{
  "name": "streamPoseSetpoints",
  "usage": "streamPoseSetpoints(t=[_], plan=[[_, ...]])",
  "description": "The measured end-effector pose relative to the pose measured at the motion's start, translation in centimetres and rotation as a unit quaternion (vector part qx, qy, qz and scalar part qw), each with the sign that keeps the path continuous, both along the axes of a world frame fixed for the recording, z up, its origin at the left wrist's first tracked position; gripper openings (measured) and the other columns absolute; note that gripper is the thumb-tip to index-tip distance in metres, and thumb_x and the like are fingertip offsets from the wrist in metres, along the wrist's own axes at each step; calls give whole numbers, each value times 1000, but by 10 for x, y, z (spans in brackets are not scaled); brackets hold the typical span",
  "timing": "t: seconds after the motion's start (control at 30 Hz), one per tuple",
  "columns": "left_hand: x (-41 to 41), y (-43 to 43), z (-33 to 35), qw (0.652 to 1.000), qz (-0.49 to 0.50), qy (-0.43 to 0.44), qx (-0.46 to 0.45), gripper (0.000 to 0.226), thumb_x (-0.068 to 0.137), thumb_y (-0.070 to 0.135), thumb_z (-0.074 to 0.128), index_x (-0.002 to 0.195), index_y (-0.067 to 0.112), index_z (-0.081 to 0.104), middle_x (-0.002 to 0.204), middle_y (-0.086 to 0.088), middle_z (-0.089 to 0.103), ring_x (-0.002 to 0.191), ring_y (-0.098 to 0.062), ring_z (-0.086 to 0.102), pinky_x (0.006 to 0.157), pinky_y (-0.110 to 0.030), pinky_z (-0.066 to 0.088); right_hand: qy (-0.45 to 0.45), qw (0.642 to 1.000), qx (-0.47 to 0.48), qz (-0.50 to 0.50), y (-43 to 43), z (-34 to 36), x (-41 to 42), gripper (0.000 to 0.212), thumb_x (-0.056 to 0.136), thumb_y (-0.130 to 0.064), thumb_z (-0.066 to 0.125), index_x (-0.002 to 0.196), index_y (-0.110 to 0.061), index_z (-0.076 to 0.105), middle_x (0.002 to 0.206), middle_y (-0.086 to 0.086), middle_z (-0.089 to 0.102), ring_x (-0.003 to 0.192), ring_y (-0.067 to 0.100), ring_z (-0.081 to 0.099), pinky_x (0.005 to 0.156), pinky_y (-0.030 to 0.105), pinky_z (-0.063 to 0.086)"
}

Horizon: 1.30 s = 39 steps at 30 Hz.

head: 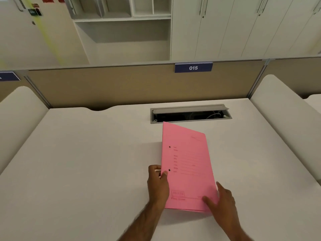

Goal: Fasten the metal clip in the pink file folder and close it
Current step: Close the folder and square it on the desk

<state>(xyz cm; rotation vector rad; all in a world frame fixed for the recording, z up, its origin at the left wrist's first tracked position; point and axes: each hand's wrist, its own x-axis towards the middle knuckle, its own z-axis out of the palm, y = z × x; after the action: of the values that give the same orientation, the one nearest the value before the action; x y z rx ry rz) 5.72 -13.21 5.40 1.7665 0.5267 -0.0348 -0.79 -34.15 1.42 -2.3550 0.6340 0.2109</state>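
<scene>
The pink file folder (pixel 188 164) lies closed on the white desk (pixel 86 162), its printed front cover up and two punched holes near the spine on its left. No metal clip shows. My left hand (pixel 157 184) grips the spine edge near the lower hole, thumb on the cover. My right hand (pixel 221 199) rests with spread fingers flat on the folder's near right corner.
A grey cable hatch (pixel 191 113) stands open in the desk just beyond the folder. A beige partition (pixel 121 84) with a blue "015" label (pixel 193 67) closes the back. White curved side panels rise at left and right. Cabinets stand behind.
</scene>
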Motion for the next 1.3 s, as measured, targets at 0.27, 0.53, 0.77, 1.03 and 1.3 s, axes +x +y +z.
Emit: streamPoseSetpoints(t=[0.27,0.53,0.77,1.03,1.3], plan=[[48,102,45,999,8,-41,-20,18,91,12,62,103,21,53,93,-2,74,75,-17,71,57,-25,50,-40,966,253,-33,54,40,70,56,81,0,74,133,-13,58,86,13,69,81,30,69,79,53,59],[99,210,40,993,-90,-4,81,63,87,-3,53,141,28,46,116,3,61,100,-20,62,62,-26,51,-116,968,217,49,143,45,156,45,87,-4,68,130,-14,61,93,14,70,84,27,69,74,39,60],[141,246,5,980,-75,5,183,54,87,-3,49,136,18,53,123,-4,66,94,-22,60,78,-32,52,-98,972,192,88,201,13,215,45,90,-8,65,134,-14,56,105,10,72,92,25,71,80,37,61],[192,261,-22,965,-67,17,252,51,95,-1,45,144,11,47,124,-14,66,95,-26,61,75,-31,54,-61,976,197,69,223,-7,275,37,89,-8,68,121,-17,51,94,-1,66,84,19,66,57,12,49],[222,262,-35,949,-47,21,310,42,95,-5,45,136,-3,51,128,-23,59,115,-38,60,90,-34,50,-28,982,183,43,228,-17,309,22,91,-10,61,111,-16,56,108,3,63,89,22,66,56,19,55]])
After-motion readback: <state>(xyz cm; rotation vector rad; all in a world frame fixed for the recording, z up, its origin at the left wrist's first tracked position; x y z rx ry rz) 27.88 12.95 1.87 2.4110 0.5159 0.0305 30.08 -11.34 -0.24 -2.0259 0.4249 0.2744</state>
